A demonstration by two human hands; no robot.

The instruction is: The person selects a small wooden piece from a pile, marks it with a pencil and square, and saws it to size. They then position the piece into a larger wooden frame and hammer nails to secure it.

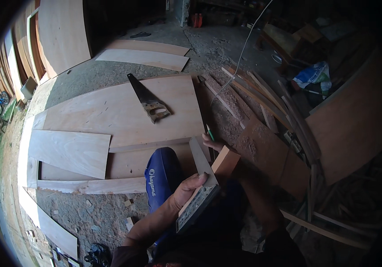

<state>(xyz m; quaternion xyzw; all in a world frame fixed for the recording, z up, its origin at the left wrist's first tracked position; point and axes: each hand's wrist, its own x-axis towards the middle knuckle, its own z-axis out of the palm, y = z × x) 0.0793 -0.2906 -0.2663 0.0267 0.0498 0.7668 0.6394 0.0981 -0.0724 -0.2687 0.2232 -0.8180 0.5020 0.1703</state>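
Lower centre of the frame, left hand [185, 189] grip clenched on a wooden block [209, 178], right hand [212, 143] grip grasping a green pencil [209, 132], handsaw [148, 100] lying on plywood [111, 111] above.

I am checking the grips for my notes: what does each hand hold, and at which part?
The left hand grips a wooden block at its near end. The right hand holds a green pencil by its lower part, resting at the block's far end.

Bare forearms; dark short sleeves at the lower edge; 1 knee in blue trousers [162, 175] with white lettering.
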